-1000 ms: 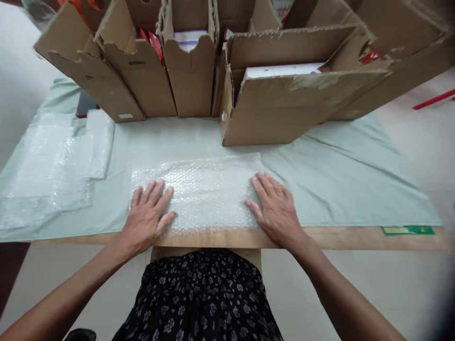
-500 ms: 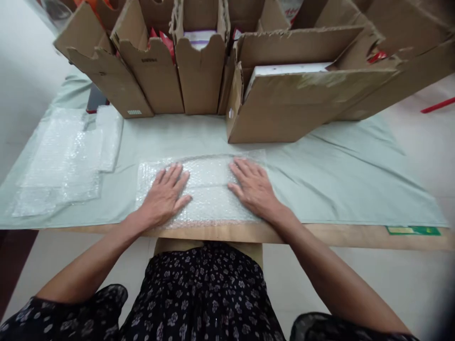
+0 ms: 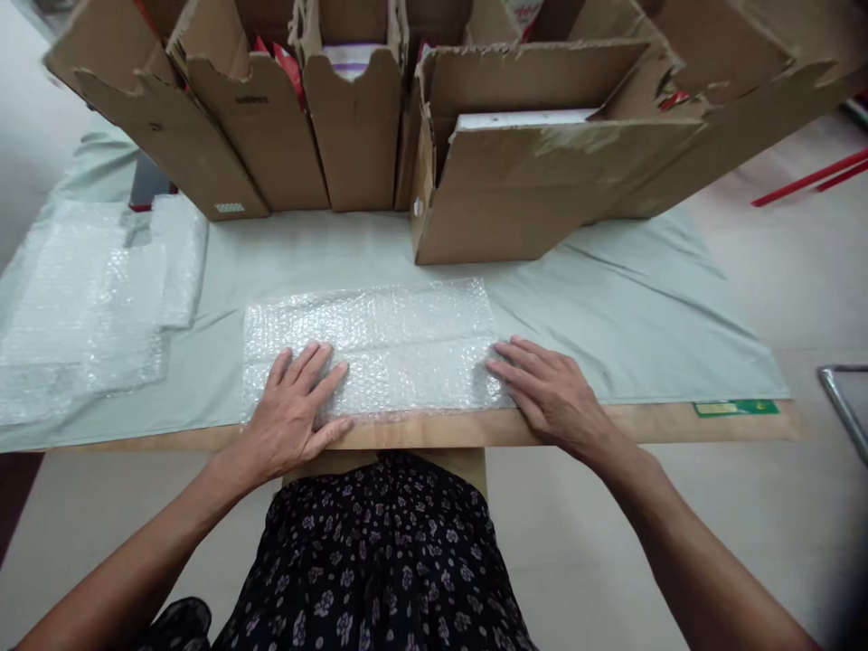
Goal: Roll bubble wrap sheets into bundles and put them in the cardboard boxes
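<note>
A sheet of clear bubble wrap (image 3: pixel 407 339) lies flat along the front of the table, with a crease running across its middle. My left hand (image 3: pixel 295 402) rests on its lower left part, fingers spread and palm down, the thumb near the wooden edge. At the sheet's right end is my right hand (image 3: pixel 552 389), its fingers stretched out and the fingertips at the side edge of the wrap. Neither hand grips anything.
More bubble wrap pieces (image 3: pixel 88 307) lie in a pile at the left. Several open cardboard boxes (image 3: pixel 356 136) stand along the back, and a wider cardboard box (image 3: pixel 495 203) juts forward. A green strip (image 3: pixel 736 408) sits on the front wooden edge (image 3: pixel 651 423).
My right hand has slid right and nearer to me, from on top of the wrap to its right edge. My left hand has drawn back toward the table's front. The view has shifted slightly.
</note>
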Tool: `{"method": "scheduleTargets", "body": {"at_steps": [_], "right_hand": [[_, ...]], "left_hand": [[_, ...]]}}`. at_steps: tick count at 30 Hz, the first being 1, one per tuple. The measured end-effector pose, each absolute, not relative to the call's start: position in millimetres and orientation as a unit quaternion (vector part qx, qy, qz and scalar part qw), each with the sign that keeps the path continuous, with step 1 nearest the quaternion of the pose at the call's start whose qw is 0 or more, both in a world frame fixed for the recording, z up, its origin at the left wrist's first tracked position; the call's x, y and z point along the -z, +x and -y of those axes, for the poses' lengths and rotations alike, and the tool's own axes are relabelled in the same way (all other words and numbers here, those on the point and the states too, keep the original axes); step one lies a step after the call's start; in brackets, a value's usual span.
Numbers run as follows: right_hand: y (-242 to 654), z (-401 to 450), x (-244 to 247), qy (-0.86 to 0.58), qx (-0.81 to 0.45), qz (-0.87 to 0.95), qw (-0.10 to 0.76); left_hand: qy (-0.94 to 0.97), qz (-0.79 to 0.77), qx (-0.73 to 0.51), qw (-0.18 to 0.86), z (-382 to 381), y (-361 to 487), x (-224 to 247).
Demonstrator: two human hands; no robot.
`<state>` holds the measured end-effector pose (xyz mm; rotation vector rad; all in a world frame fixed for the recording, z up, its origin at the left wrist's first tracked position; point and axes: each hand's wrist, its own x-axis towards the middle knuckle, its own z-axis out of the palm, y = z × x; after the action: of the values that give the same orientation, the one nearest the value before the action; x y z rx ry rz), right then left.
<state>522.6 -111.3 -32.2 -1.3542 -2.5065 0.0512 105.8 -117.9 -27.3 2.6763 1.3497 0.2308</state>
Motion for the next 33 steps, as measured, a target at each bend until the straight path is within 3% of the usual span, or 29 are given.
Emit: {"method": "scheduleTargets", "body": {"at_steps": [4,10,18,23,28,33], "right_hand": [[503.9,100.1,29.2,-0.472,-0.052,0.845,0.246],[496.7,117.2,7.5,-0.523,-0.225,0.708,0.418],[497.0,117.2,17.5,-0.618,-0.312,0.548,0.469],[493.9,107.9,22.7,-0.624,-0.36,0.535,0.442],[493.4,104.8,20.5,-0.636,-0.359,0.554,0.4],[491.2,95.9,29.5,-0.684,-0.225,0.576,0.387]], "left_hand": [[0.889,-0.444,-0.084,0.067,118.7,103.0,23.8],[0.863,-0.475,-0.154,0.078,120.1,78.8,13.4],[0.672,-0.646,-0.266,0.245,92.0,77.3,-17.6],[0.584,-0.684,-0.287,0.331,62.6,85.1,-15.3],[0.555,-0.705,-0.296,0.328,50.8,89.6,-10.3],[0.622,-0.718,-0.209,0.233,41.7,91.8,-7.5]]}}
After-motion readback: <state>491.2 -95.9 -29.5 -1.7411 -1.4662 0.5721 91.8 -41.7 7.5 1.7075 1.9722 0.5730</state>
